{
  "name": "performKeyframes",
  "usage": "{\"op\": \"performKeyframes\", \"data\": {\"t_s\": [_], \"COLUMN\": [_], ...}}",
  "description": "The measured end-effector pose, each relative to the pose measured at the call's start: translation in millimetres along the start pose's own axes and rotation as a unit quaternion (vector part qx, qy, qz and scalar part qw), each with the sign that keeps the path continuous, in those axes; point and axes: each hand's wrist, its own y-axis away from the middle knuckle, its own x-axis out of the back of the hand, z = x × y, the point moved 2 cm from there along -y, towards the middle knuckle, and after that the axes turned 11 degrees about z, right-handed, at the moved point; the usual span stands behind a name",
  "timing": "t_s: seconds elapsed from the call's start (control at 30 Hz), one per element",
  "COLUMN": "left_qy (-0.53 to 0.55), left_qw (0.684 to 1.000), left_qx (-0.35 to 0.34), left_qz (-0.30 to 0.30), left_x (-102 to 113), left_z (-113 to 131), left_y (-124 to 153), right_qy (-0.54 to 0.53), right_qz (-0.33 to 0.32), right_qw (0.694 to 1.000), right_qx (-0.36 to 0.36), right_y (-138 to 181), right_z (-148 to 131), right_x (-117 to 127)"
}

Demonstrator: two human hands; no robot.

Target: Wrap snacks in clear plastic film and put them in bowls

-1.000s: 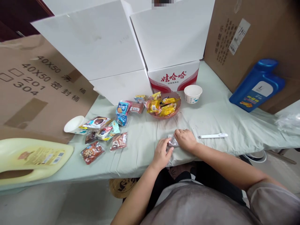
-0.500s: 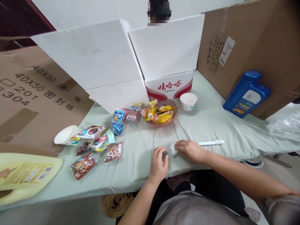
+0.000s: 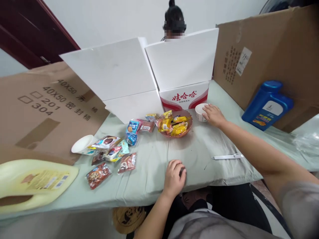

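Note:
My right hand reaches far across the table to a small white paper cup. Its fingers lie on the cup's rim, and I cannot see whether anything is in them. My left hand rests near the table's front edge, fingers curled over a small dark piece. Just left of the cup, a pink bowl holds yellow snack packets. Several more wrapped snacks lie scattered to the left on the pale green tablecloth.
A white pen-like tool lies right of my left hand. A second paper cup lies tipped at the left. A yellow jug, a blue jug, an open white box and cardboard panels ring the table. Another person's head shows behind the box.
My right hand left the front of the table, where it held a crumpled clear wrapper, and moved up to the white cup. My left hand stayed curled near the edge. The view tilted upward.

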Motion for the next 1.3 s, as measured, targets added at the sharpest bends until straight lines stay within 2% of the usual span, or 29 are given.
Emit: {"op": "performKeyframes", "data": {"t_s": [0.13,0.27,0.33,0.4,0.43,0.5,0.53,0.6,0.63,0.7,0.77,0.83,0.9,0.97,1.03,1.13,1.2,1.3], "left_qy": [0.01,0.05,0.025,-0.075,-0.148,-0.271,-0.296,-0.278,-0.247,-0.141,-0.003,0.091,0.069,-0.001,-0.04,-0.013,0.022,0.062], "left_qw": [1.0,0.998,0.995,0.982,0.966,0.925,0.908,0.905,0.911,0.931,0.945,0.957,0.979,0.99,0.988,0.982,0.98,0.982], "left_qx": [0.004,0.015,0.032,0.058,0.085,0.189,0.239,0.289,0.297,0.295,0.283,0.25,0.182,0.125,0.104,0.118,0.131,0.121], "left_qz": [0.009,0.04,0.092,0.161,0.192,0.189,0.175,0.143,0.142,0.161,0.167,0.111,0.053,0.061,0.103,0.145,0.149,0.128], "left_x": [-2.5,8.5,30.5,63.6,82.2,115.7,128.6,141.5,141.4,128.3,101.2,67.3,37.0,17.7,9.7,12.0,17.3,22.4], "left_z": [7.7,0.8,-16.4,-43.3,-59.5,-94.2,-109.4,-129.1,-132.2,-124.9,-103.4,-75.2,-49.9,-35.5,-32.6,-38.8,-41.8,-39.0], "left_y": [1.7,3.0,2.4,0.9,-0.1,-1.9,-2.6,-3.9,-4.4,-4.8,-5.3,-7.5,-11.3,-14.9,-16.0,-11.2,-5.9,-1.3], "right_qy": [-0.075,-0.151,-0.159,-0.154,-0.151,-0.148,-0.147,-0.141,-0.137,-0.137,-0.164,-0.208,-0.247,-0.282,-0.303,-0.294,-0.28,-0.241], "right_qz": [0.064,0.001,-0.003,-0.008,-0.003,0.007,0.012,0.023,0.027,0.035,0.032,0.027,0.026,0.024,0.008,-0.035,-0.053,-0.049], "right_qw": [0.993,0.98,0.98,0.982,0.983,0.983,0.984,0.987,0.988,0.989,0.985,0.977,0.968,0.958,0.951,0.944,0.945,0.964], "right_qx": [0.058,0.127,0.12,0.11,0.109,0.105,0.099,0.079,0.068,0.051,0.039,0.029,0.022,0.031,0.066,0.144,0.161,0.102], "right_y": [65.2,139.2,170.6,196.1,206.1,220.7,225.2,229.1,228.8,224.8,217.9,209.9,202.1,195.5,190.8,188.1,188.2,188.2], "right_z": [-23.9,-32.7,-23.7,-9.6,-2.5,8.3,10.8,8.8,4.2,-10.9,-31.4,-54.3,-77.9,-101.4,-122.9,-140.9,-135.2,-100.9], "right_x": [4.7,16.4,24.5,31.3,34.2,38.0,38.8,38.6,37.8,35.7,33.5,33.1,35.2,38.6,41.0,39.2,35.2,28.3]}}
